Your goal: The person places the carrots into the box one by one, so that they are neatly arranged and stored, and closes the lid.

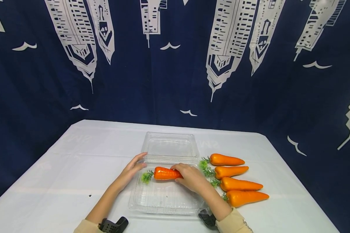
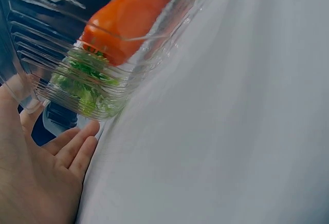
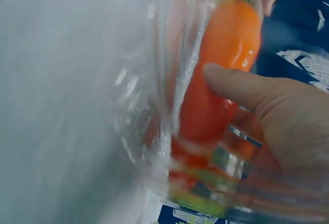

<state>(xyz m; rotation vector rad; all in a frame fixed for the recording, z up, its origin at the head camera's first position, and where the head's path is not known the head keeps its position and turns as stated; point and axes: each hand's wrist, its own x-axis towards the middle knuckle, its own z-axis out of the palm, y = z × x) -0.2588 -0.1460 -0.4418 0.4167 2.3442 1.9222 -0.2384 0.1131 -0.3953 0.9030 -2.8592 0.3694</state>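
A clear plastic clamshell box lies unfolded on the table, its lid laid back behind the base. Over the base, my right hand grips an orange carrot with green leaves pointing left. In the right wrist view the thumb presses along the side of this carrot, seen partly through the box wall. My left hand is at the box's left side near the hinge, fingers extended. The left wrist view shows that hand with relaxed fingers beside the ridged wall.
Several more carrots lie in a column right of the box, leaves toward it. The table has a white cloth. A dark blue curtain with white building prints hangs behind. A small dark speck lies on the left.
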